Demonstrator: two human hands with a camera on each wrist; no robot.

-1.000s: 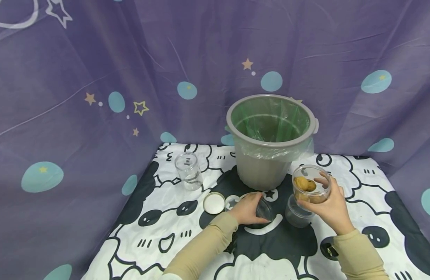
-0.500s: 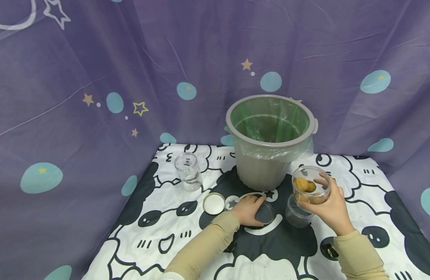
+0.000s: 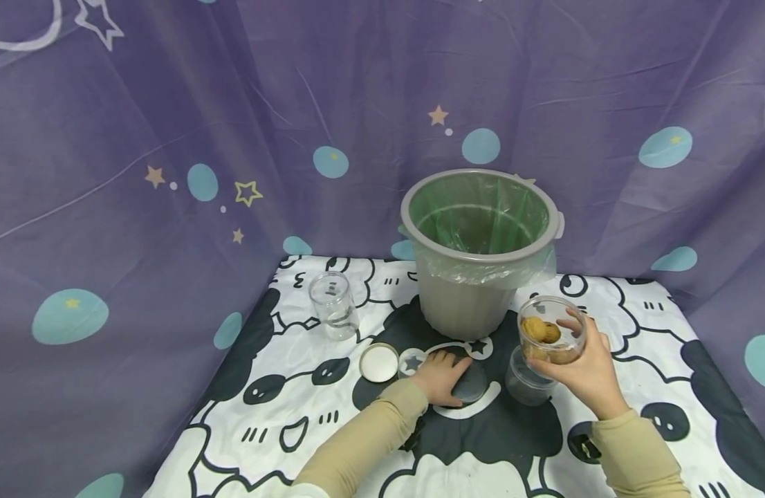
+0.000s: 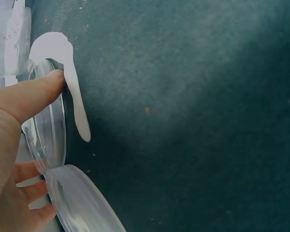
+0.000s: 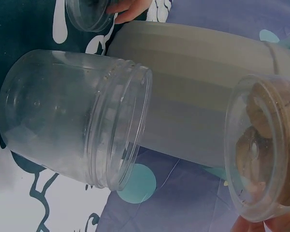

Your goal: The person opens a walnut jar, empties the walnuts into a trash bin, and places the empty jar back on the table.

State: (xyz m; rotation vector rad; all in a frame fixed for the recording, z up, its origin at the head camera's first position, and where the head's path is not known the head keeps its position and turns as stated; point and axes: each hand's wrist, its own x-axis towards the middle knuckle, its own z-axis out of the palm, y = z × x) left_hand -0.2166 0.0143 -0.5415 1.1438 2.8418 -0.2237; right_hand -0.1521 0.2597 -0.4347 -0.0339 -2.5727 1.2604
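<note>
My left hand (image 3: 438,379) lies at a round clear plastic lid (image 3: 469,384) flat on the table, its thumb on the lid's rim. The thumb (image 4: 43,92) and spread fingers show in the left wrist view, where a second clear rounded piece (image 4: 82,200) sits by the fingers. My right hand (image 3: 591,366) grips a clear plastic tub (image 3: 553,332) holding several round golden-brown pieces, which look like cookies. The tub (image 5: 263,150) is raised beside an open, clear jar (image 5: 63,116); in the head view this jar (image 3: 528,380) stands just below it.
A grey bin (image 3: 463,297) with a green-tinted clear liner stands at the back. Left of it is an upright clear jar (image 3: 334,308). A white lid (image 3: 379,363) lies left of my left hand. The cloth (image 3: 308,408) has a black-and-white cartoon print; a purple curtain (image 3: 171,124) hangs behind.
My left hand has lowered the clear lid flat onto the table and drawn slightly left, its fingers spreading. The right hand with the tub has stayed nearly still.
</note>
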